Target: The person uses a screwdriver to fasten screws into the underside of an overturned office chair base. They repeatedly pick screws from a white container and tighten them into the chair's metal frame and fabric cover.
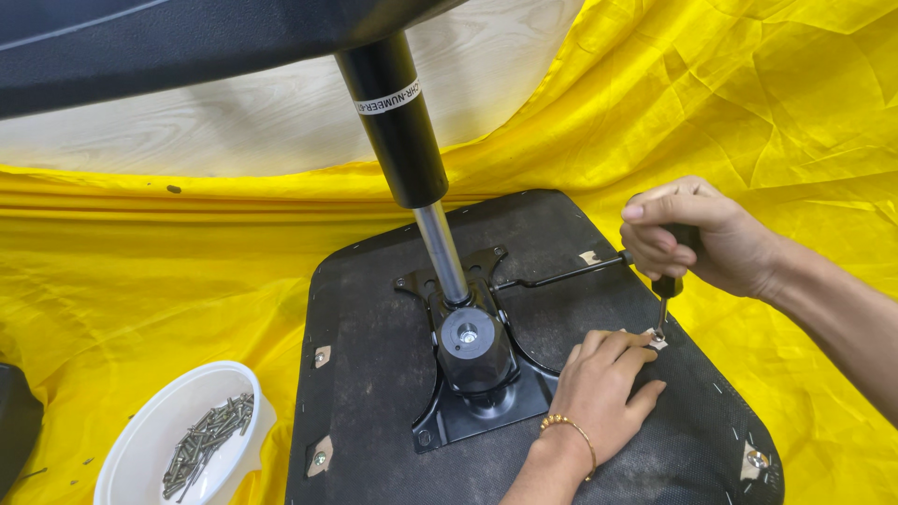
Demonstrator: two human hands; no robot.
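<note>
The right hand (697, 234) is gripping a black-handled screwdriver (666, 297), fingers clamped around the handle, its tip standing on a small screw (659, 334) near the right edge of an upturned black fabric-covered chair seat (374, 374). The left hand (606, 393) is lying flat and open on that seat, fingertips just beside the screw. The seat is resting on a crumpled yellow cloth (140, 271), beside a white plastic bowl of screws (192, 440).
</note>
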